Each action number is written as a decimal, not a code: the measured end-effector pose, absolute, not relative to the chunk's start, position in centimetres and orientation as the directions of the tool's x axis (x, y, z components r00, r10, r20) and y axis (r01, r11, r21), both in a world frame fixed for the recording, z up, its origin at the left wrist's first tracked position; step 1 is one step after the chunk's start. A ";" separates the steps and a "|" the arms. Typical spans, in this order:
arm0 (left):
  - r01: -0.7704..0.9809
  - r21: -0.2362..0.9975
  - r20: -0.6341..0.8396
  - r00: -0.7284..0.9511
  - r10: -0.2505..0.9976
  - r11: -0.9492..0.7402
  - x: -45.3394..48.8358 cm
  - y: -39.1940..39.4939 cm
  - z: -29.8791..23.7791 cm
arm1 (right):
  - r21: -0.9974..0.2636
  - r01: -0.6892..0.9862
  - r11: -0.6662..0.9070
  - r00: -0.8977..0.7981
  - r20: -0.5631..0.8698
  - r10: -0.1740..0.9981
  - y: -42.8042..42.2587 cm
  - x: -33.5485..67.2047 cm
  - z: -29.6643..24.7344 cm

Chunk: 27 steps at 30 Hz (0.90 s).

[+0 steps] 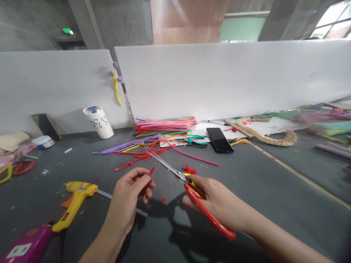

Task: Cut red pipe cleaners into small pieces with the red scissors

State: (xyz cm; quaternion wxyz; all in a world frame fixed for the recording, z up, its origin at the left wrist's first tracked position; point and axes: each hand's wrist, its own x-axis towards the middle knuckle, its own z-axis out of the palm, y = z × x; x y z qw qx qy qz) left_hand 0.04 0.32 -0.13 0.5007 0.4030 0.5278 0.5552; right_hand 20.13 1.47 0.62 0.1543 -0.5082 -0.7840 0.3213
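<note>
Between thumb and forefinger, my left hand [134, 190] pinches a short red pipe cleaner piece [152, 170], its end poking up past the fingertips. My right hand [212, 195] is wrapped round the red handles of a pair of scissors [178, 174]. The blades point up and to the left, nearly together, over the table. Just beyond them lie longer red pipe cleaners [134, 159]. A small heap of cut red bits [189, 169] sits behind the scissors' pivot, and one loose red scrap [163, 199] rests on the table between my hands.
A yellow hot glue gun [79, 199] with a glue stick lies to the left. Bundled coloured pipe cleaners [164, 127] stretch along the white board [219, 80]. Teal-handled pliers [197, 140] and a black phone [219, 139] are right of centre. A white cup [100, 124] stands at back left.
</note>
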 end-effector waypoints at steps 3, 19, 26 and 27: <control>-0.128 0.991 -0.058 -0.196 0.979 0.033 -0.1 0.2 0.1 | -0.702 0.659 0.269 -0.496 -0.137 0.858 1.0 19.9 0.6; -0.020 0.998 -0.066 -0.161 0.985 0.063 -0.4 -0.1 1.0 | -0.747 0.600 0.288 -0.655 -0.250 0.713 0.7 19.7 1.1; -0.092 0.992 -0.095 -0.140 0.986 0.083 -0.5 -0.2 1.3 | -0.781 0.569 0.257 -0.651 -0.236 0.721 0.8 19.6 1.2; -0.111 0.990 -0.099 -0.132 0.986 0.084 -0.5 -0.2 1.3 | -0.783 0.569 0.251 -0.648 -0.240 0.723 0.8 19.6 1.1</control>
